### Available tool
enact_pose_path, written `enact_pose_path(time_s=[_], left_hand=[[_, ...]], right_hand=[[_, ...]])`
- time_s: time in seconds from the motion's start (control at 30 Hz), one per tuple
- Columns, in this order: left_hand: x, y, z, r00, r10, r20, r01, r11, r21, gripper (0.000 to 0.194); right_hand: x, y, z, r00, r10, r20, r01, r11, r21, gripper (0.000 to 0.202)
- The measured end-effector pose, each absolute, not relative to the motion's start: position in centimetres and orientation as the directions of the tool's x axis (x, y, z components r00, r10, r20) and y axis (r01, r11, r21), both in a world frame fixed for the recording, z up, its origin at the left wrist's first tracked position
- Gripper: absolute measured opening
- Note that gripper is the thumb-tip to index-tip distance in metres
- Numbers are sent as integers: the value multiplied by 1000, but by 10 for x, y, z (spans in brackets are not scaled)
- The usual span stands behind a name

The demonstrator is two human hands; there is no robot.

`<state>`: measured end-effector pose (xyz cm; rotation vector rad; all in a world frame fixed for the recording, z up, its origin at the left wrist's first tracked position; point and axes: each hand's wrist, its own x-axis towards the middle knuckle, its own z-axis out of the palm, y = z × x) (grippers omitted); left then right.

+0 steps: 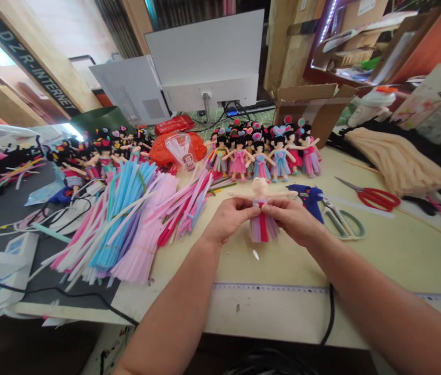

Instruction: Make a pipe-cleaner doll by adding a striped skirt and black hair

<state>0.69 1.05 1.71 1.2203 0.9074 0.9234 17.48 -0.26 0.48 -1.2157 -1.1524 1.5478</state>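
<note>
An unfinished-looking doll [260, 189] with a bald beige head, outstretched arms and a lilac skirt with a red centre strip stands upright between my hands. My left hand [231, 214] pinches its waist from the left. From the right, my right hand [289, 214] grips the waist, thumb close to the other thumb. A blue glue gun [313, 202] lies just beyond my right hand, beside grey-green handled scissors [343, 223]. Black-haired dolls [259, 156] stand in rows behind. Left of my left hand lie pink and red stems [185, 208].
Bundles of blue stems [122, 208] and pale pink stems [146, 229] lie at the left. Red scissors [379, 199] and a beige bundle [400, 161] are at the right. A ruler strip [275, 287] runs along the front; a cardboard box [310, 109] stands behind.
</note>
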Motion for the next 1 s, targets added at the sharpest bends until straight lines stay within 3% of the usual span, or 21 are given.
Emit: enact_pose_path(time_s=[0.33, 0.57, 0.77, 1.0], left_hand=[[6, 11, 21, 400, 914, -68, -93, 114, 989, 25], [7, 9, 21, 315, 949, -18, -129, 61, 990, 30], [-1, 3, 35, 396, 918, -7, 39, -9, 999, 19], [-3, -3, 42, 445, 896, -13, 178, -74, 981, 14]], right_hand=[[175, -3, 7, -193, 951, -242, -77, -261, -962, 41], [172, -6, 7, -164, 979, -122, -76, -136, -988, 34], [177, -8, 12, -109, 993, -51, -175, -69, -982, 31], [182, -5, 12, -67, 997, 34, -133, 24, -991, 32]])
